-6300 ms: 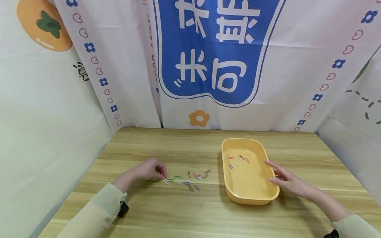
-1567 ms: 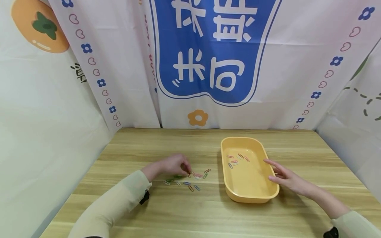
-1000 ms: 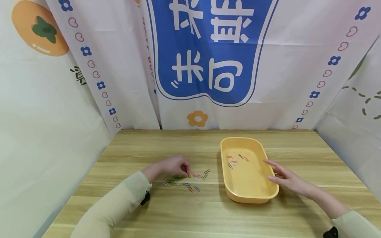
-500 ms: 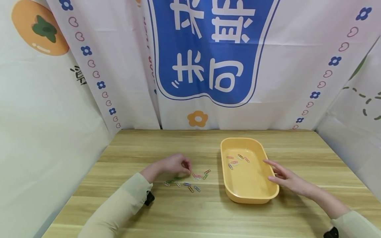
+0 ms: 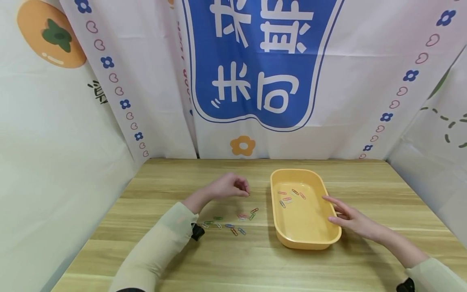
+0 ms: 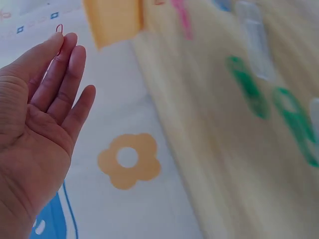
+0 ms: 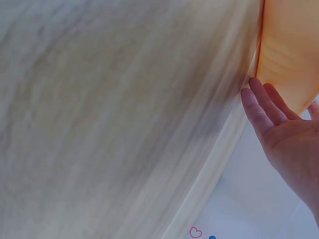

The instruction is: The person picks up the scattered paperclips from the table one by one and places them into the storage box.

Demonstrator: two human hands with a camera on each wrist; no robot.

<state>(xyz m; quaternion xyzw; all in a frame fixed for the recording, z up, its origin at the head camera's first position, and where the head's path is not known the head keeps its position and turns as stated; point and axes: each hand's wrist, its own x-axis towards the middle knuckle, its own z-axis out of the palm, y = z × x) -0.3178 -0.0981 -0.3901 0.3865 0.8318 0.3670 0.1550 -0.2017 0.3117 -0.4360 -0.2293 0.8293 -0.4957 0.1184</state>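
Note:
My left hand (image 5: 227,186) is raised above the table, left of the yellow tray. Between thumb and fingertips it pinches a red paper clip (image 6: 60,29), whose loop sticks up in the left wrist view. Several coloured paper clips lie loose on the wood below, among them a green one (image 5: 218,218), a blue one (image 5: 242,231) and a pink one (image 5: 243,215). The yellow tray (image 5: 304,227) holds several more clips, including a pink clip (image 5: 287,199). Against the tray's right side rests my right hand (image 5: 355,222), its fingers (image 7: 269,102) fairly straight.
The wood-grain table (image 5: 233,263) reaches back to a white printed cloth (image 5: 160,81) with a blue sign pattern. Cloth walls (image 5: 54,162) also close in the left and right sides. The tray's raised rim (image 5: 274,202) stands right of the loose clips.
My left hand has pinched the red paper clip from the pile and lifted it up and to the right. Earlier, a pink clip was added to the tray. My right hand stays in place.

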